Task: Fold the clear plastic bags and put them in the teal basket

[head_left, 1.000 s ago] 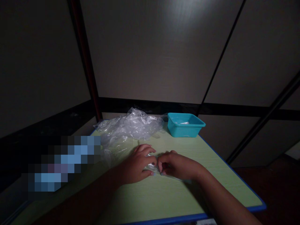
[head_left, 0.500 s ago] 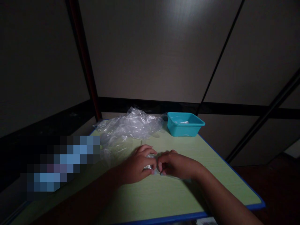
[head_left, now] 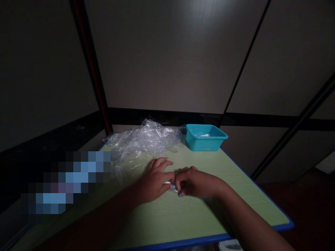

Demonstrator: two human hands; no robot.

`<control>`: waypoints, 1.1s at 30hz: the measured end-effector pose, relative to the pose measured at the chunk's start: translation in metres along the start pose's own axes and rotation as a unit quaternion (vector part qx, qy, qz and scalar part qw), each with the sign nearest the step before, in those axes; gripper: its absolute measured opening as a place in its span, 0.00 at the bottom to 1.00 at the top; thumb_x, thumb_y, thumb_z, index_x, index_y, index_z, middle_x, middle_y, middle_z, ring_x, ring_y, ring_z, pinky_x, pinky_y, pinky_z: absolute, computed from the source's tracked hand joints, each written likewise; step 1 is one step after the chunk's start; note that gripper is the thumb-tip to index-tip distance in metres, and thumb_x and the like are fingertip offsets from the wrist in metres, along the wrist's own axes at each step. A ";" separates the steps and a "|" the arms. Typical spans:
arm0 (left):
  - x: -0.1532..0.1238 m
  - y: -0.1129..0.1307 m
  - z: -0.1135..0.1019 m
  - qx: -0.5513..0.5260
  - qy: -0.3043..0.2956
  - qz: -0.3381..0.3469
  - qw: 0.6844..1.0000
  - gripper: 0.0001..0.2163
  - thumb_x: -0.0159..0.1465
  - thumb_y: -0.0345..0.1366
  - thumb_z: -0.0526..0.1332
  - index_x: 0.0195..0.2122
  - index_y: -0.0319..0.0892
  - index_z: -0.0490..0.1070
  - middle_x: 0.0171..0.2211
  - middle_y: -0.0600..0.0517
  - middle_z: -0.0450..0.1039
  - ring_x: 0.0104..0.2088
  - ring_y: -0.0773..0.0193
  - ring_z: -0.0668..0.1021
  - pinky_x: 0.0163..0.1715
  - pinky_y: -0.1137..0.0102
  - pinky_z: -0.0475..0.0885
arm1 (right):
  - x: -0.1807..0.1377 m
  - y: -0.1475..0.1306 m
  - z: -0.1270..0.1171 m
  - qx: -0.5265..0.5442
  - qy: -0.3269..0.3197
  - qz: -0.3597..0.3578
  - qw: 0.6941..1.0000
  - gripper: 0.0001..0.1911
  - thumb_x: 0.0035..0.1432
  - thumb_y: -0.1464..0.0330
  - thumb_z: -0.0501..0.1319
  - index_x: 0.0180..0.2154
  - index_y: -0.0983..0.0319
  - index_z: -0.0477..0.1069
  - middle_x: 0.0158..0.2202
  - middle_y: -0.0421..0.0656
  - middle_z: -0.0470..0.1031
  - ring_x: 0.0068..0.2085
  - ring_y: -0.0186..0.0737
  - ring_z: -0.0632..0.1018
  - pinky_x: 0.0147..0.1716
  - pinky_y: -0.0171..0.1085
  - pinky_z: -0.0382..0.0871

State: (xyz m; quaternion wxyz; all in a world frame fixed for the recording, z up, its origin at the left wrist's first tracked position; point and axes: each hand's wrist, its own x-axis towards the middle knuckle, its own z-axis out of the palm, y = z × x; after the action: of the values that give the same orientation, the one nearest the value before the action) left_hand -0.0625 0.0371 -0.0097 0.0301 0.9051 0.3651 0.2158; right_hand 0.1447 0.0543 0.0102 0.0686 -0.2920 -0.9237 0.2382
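Over the middle of the pale green table (head_left: 167, 218), my two hands almost touch at the fingertips. My left hand (head_left: 158, 179) pinches a small, shiny piece of clear plastic (head_left: 172, 187) between thumb and forefinger, its other fingers raised and spread. Curled in a pinch, my right hand (head_left: 195, 183) grips the right side of the same plastic. Most of the piece is hidden beneath the fingers, so its full shape cannot be made out.
A heap of crumpled clear plastic bags (head_left: 149, 137) lies at the back left. The turquoise basket (head_left: 205, 143) at the back right holds something clear. Blue edging (head_left: 201, 240) runs round the table, and cabinet panels (head_left: 167, 62) rise behind it.
The left fingers have lifted and spread a little while thumb and forefinger stay together. Less of the plastic shows under the left hand. The right hand has barely moved.
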 end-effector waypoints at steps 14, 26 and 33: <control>-0.002 -0.003 0.004 -0.011 -0.010 -0.013 1.000 0.05 0.56 0.38 0.63 0.33 0.47 0.69 0.53 0.51 0.60 0.57 0.53 0.56 0.54 0.57 0.52 | -0.034 -0.029 0.000 -0.104 0.125 0.059 0.985 0.12 0.50 0.77 0.58 0.37 0.57 0.68 0.37 0.39 0.71 0.41 0.39 0.70 0.46 0.41 0.56; -0.002 -0.007 0.010 -0.007 0.003 -0.012 1.000 0.05 0.55 0.36 0.63 0.32 0.46 0.67 0.52 0.51 0.61 0.56 0.53 0.57 0.54 0.56 0.52 | -0.134 -0.026 0.064 -0.297 0.323 0.120 0.891 0.13 0.56 0.66 0.57 0.45 0.55 0.67 0.47 0.47 0.70 0.46 0.47 0.71 0.40 0.43 0.67; -0.003 -0.006 0.009 0.001 0.001 -0.004 1.000 0.08 0.56 0.36 0.63 0.37 0.49 0.68 0.52 0.51 0.60 0.56 0.53 0.57 0.54 0.55 0.51 | -0.125 -0.016 0.075 -0.406 0.288 0.130 0.858 0.21 0.57 0.67 0.55 0.53 0.55 0.63 0.53 0.43 0.69 0.52 0.51 0.68 0.44 0.52 0.63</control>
State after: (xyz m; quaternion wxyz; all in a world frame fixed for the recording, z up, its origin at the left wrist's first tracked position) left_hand -0.0651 0.0405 -0.0205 0.0294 0.9036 0.3689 0.2159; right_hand 0.2196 -0.0586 -0.0465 0.1758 -0.4670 -0.8311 -0.2456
